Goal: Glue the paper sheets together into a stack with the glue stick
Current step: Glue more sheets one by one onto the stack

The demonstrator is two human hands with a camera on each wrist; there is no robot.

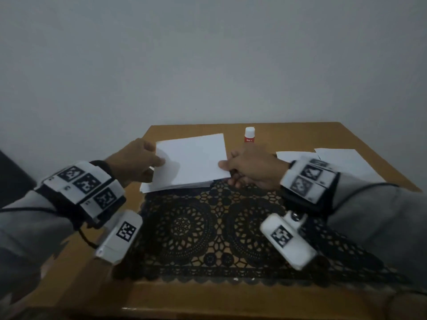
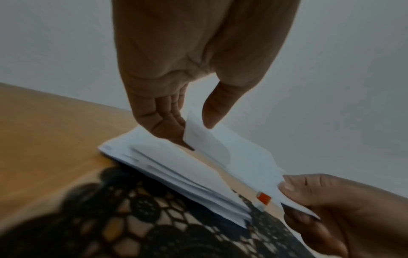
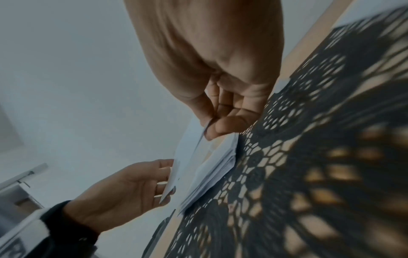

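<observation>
From the head view, the left hand (image 1: 136, 161) and right hand (image 1: 251, 172) each pinch a side of the top sheet (image 1: 194, 158), lifted over the stack (image 1: 175, 187) mid-table. The glue stick (image 1: 249, 134) stands near the table's (image 1: 346, 135) far edge.

Only the left wrist view shows the gap under the sheet.

The right wrist view shows messy stack edges. The sheet might land crooked if one hand drops first.

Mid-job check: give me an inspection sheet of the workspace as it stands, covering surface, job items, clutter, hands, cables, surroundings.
Surface: brown wooden table with black lace runner.
Job's things: single white paper sheet held above the white paper stack; red-and-white glue stick upright behind, capped; loose white sheets at right.
Clutter: nothing seen.
Grippers: left hand pinches the sheet's left edge; right hand pinches its right edge.
Cables: black wire by left wrist.
Surroundings: plain grey wall.
</observation>
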